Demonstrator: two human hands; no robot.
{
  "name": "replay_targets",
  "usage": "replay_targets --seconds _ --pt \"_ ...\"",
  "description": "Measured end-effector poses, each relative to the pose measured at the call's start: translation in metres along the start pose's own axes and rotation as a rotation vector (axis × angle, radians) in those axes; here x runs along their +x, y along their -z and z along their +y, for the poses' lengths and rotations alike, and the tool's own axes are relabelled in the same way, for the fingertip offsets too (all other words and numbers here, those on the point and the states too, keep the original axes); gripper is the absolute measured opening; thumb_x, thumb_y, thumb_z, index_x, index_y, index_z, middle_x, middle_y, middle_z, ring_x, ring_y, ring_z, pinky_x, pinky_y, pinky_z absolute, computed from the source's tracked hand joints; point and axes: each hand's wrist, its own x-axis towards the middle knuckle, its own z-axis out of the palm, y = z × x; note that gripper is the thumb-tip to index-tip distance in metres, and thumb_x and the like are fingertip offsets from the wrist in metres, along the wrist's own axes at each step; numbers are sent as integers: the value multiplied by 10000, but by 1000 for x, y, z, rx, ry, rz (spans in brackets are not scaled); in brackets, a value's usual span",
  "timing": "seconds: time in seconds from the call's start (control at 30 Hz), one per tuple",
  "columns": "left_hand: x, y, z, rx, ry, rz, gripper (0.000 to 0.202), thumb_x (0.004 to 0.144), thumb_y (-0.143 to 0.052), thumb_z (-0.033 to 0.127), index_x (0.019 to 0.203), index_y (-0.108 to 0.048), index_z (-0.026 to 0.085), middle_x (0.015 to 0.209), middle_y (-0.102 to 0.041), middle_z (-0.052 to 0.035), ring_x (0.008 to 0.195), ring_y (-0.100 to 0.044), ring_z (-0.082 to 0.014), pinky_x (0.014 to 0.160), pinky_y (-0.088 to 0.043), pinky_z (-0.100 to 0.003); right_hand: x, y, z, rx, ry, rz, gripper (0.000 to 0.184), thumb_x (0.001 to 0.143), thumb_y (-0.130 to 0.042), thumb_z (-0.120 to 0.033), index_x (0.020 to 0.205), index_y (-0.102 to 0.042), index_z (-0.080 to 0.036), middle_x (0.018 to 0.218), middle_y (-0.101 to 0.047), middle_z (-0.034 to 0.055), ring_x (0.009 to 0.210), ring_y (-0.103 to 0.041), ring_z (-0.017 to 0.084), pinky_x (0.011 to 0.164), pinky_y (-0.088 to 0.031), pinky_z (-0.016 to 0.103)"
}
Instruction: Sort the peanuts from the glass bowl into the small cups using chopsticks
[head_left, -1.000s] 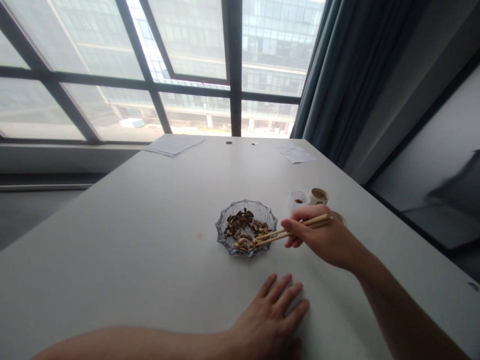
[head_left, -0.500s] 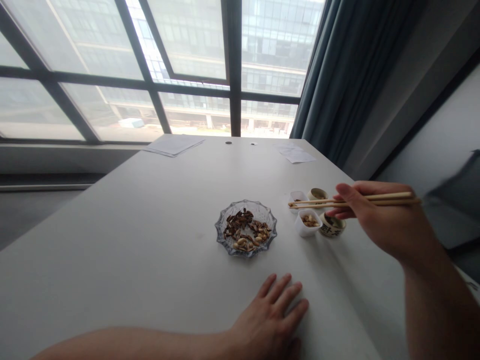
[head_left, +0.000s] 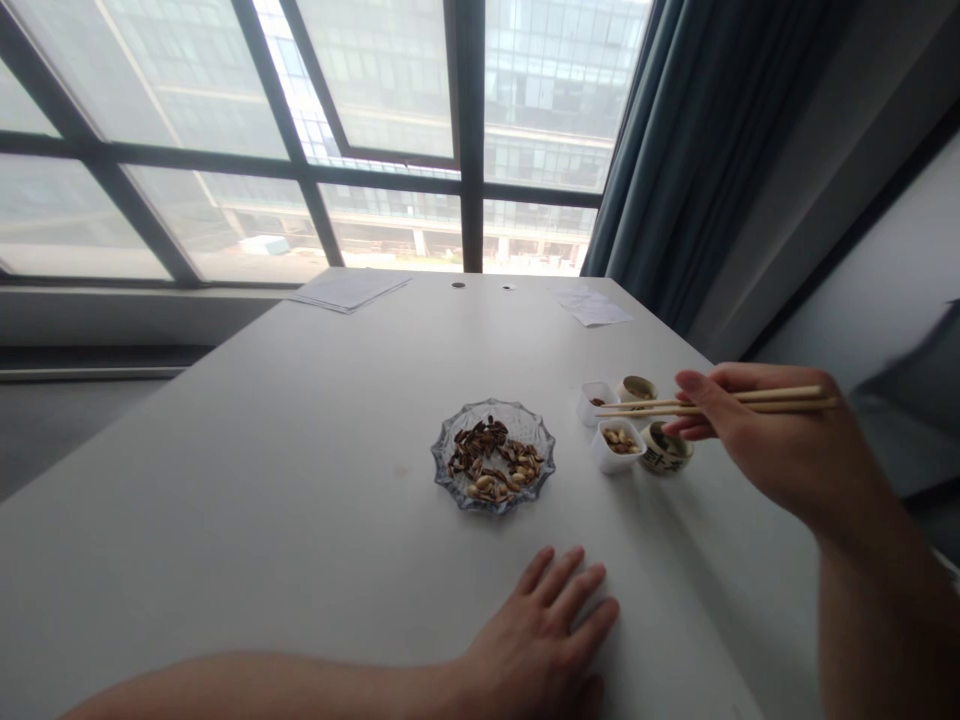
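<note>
My right hand (head_left: 780, 440) is closed round a pair of wooden chopsticks (head_left: 720, 402) held level above the table, tips over the small containers. Under the tips stand two white plastic cups, the far white cup (head_left: 596, 400) and the near white cup (head_left: 617, 444) with nuts in it, plus two small ceramic cups: a far ceramic cup (head_left: 637, 389) and a near ceramic cup (head_left: 667, 450). A glass dish (head_left: 493, 455) of mixed seeds and nuts sits left of them. My left hand (head_left: 541, 635) lies flat on the white table (head_left: 262, 480), fingers spread, holding nothing.
Sheets of paper (head_left: 349, 289) lie at the table's far left, and another white sheet (head_left: 596, 308) at the far right. A dark curtain (head_left: 697, 150) hangs right of the window. The table's right edge runs close to the cups.
My right hand lifted the chopsticks out of the glass dish and swung right to the small cups; in the last half second the tips drew back slightly right. The left hand stayed put.
</note>
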Motion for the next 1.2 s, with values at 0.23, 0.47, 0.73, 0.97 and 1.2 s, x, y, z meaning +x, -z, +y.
replay_targets --seconds 0.23,0.47,0.73,0.97,1.2 --pt "0 0 0 1 -4 4 553 1073 -490 492 1541 -438 201 1650 -381 -117 1526 -287 -365 1248 -185 -567 -16 -33 -15 149 -19 -423 355 895 -764 -535 757 -763 -208 711 -782 55 653 -772 216 579 -605 252" --pt "1 -2 1 9 -1 7 540 1082 -490 485 1536 -440 198 1649 -380 -122 1524 -284 -368 1243 -191 -576 -22 -58 -13 140 -68 -538 369 913 -745 -505 727 -715 -187 687 -752 48 715 -778 237 605 -576 274" --pt "1 -3 0 20 1 6 537 1086 -473 484 1539 -437 199 1649 -380 -121 1520 -289 -371 1239 -199 -583 -21 -62 -11 143 -13 -462 365 937 -709 -509 769 -748 -187 696 -759 52 704 -767 233 623 -565 291" --pt "0 -6 -1 24 -7 12 543 1086 -461 497 1539 -437 198 1650 -379 -120 1520 -289 -370 1237 -207 -585 -21 -71 -8 97 41 -550 337 941 -725 -475 769 -752 -187 688 -760 38 712 -775 220 647 -575 277" --pt "0 -5 0 31 0 11 545 1086 -459 502 1542 -434 204 1653 -375 -110 1522 -285 -359 1242 -203 -574 -23 -66 -11 161 30 -467 401 945 -705 -525 745 -737 -178 701 -767 54 706 -786 230 613 -598 264"
